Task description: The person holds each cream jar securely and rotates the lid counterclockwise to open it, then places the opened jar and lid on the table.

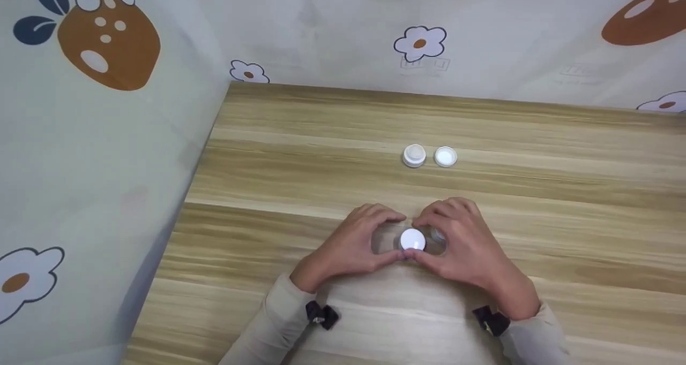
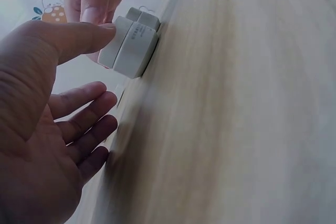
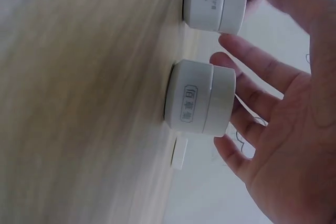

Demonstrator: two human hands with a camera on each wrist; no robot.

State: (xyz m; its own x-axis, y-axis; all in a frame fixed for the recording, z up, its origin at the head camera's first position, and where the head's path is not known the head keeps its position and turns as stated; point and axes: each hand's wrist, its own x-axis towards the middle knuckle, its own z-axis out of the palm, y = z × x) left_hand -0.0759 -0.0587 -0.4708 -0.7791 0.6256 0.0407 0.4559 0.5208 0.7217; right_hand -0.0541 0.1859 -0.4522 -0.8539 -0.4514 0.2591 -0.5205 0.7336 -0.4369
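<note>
A white lidded jar (image 1: 412, 240) stands upright between the two hands. My left hand (image 1: 356, 240) reaches its thumb to the jar's near side; in the left wrist view that thumb overlaps the lid (image 2: 111, 45) and the other fingers are loosely extended, apart from the jar. On the other side, my right hand (image 1: 461, 244) has its thumb at the same jar's near edge. A second lidded jar (image 3: 191, 98), with a printed label, stands beside the first, in front of the right hand's relaxed fingers; from above that hand mostly covers it.
Farther back on the wooden table (image 1: 300, 177) stands an uncovered white jar (image 1: 414, 156), with a loose white lid (image 1: 446, 156) to its right. A patterned wall covering (image 1: 332, 38) rises along the table's back and left edges.
</note>
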